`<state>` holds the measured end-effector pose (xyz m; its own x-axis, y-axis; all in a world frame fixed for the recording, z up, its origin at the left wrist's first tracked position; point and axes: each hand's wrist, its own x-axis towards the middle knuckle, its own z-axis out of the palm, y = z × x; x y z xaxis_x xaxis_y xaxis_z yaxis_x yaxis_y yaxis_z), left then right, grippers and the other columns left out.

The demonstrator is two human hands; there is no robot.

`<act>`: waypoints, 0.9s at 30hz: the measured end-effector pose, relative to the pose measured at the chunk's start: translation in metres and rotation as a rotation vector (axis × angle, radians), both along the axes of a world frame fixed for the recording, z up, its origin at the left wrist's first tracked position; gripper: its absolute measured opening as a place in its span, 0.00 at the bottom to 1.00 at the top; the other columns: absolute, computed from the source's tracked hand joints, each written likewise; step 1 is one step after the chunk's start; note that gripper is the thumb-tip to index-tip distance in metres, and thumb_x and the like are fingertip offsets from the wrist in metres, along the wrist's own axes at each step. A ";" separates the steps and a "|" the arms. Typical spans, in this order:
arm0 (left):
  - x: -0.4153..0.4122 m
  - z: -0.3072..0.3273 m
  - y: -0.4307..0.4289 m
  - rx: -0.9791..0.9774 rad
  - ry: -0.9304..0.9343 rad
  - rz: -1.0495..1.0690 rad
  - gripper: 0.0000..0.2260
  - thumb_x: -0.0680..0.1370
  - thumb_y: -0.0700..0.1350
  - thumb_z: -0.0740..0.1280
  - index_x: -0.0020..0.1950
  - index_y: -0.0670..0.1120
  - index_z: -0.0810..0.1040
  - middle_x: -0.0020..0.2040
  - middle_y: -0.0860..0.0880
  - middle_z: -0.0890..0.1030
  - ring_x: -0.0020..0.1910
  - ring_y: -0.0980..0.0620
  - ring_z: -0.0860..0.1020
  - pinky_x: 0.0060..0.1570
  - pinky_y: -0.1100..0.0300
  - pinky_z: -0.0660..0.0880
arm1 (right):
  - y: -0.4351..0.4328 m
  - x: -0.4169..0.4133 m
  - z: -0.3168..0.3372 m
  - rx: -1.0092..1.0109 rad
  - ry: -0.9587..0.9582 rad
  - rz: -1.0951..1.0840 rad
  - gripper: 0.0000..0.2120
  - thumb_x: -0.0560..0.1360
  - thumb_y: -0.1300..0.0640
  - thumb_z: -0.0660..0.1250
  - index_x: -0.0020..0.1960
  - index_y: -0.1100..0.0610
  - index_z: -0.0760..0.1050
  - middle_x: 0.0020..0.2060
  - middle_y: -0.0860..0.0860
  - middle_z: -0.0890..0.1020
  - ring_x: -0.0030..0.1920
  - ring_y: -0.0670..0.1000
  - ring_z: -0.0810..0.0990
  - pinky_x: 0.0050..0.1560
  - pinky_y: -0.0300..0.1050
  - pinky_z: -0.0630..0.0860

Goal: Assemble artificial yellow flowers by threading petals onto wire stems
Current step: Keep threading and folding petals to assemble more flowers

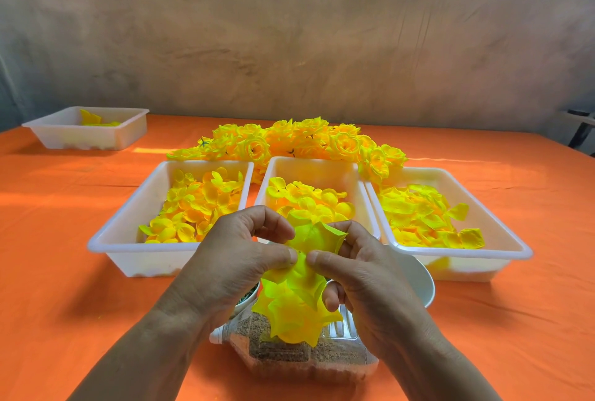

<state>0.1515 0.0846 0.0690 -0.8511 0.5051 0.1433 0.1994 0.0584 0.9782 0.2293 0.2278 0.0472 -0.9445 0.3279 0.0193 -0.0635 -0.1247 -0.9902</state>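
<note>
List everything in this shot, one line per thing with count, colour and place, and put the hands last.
petal trays: three, white, side by side mid-table, each holding loose yellow petals
far tray: one, white, back left, a few yellow pieces inside
finished flowers: a heap, yellow, behind the three trays
held petal layers: a stack, yellow-green, between both hands
clear container: one, with brown grainy contents, under the hands
white bowl: one, right of the hands, contents hidden
small cup: one, white, dark green bits inside, mostly hidden by the left hand
tablecloth: one, orange, covering the table
wall: grey-brown, behind
left hand: pinching the petals
right hand: pinching the petals
</note>
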 end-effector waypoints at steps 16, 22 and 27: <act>0.005 0.004 -0.001 -0.035 -0.037 0.010 0.15 0.69 0.33 0.74 0.38 0.54 0.85 0.37 0.56 0.83 0.32 0.63 0.79 0.28 0.72 0.72 | 0.000 0.000 -0.005 -0.048 0.018 0.015 0.13 0.72 0.68 0.69 0.53 0.56 0.75 0.44 0.55 0.84 0.25 0.49 0.72 0.21 0.40 0.68; 0.005 0.003 -0.001 -0.055 -0.025 0.006 0.16 0.69 0.34 0.74 0.38 0.57 0.85 0.37 0.59 0.83 0.34 0.63 0.79 0.30 0.72 0.72 | -0.001 0.001 -0.004 -0.050 0.026 0.018 0.13 0.73 0.68 0.69 0.53 0.56 0.75 0.42 0.53 0.84 0.26 0.48 0.74 0.22 0.40 0.68; 0.005 0.001 0.000 -0.068 -0.030 -0.003 0.14 0.69 0.34 0.73 0.39 0.55 0.86 0.38 0.55 0.84 0.33 0.60 0.80 0.31 0.71 0.73 | -0.001 0.001 -0.005 -0.067 0.023 0.017 0.13 0.73 0.68 0.68 0.55 0.58 0.75 0.43 0.54 0.83 0.27 0.47 0.75 0.22 0.40 0.69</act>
